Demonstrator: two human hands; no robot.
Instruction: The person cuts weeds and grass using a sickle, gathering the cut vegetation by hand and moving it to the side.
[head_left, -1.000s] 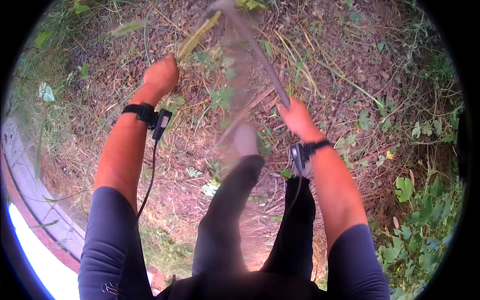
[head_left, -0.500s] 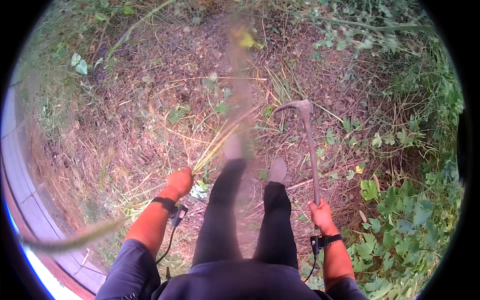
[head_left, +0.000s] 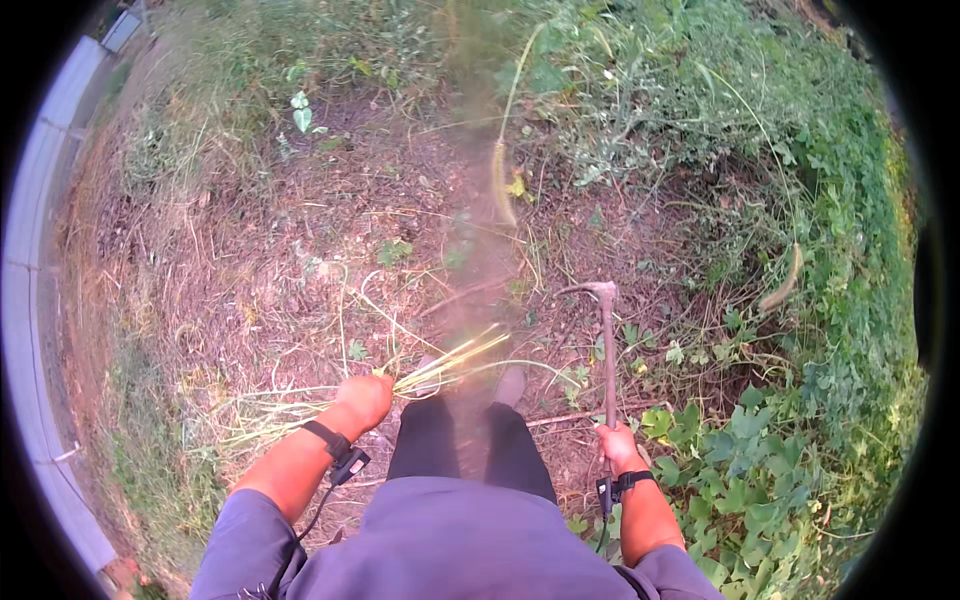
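My left hand is closed around a bundle of cut yellow-green grass stalks that stick out to the right over my legs. My right hand grips the wooden handle of a sickle, held upright with its curved blade pointing left at the top. Both wrists carry black bands with cables. My dark-trousered legs and shoes stand on dry cut grass between the two hands.
Bare brown ground strewn with dry stalks lies ahead and left. Dense green weeds and leafy creepers fill the right side and far edge. A pale concrete kerb curves along the left rim.
The view has lifted from close over the ground to standing height. My left hand came back holding the grass bundle, and the sickle swung from a slanted position to upright at my right side.
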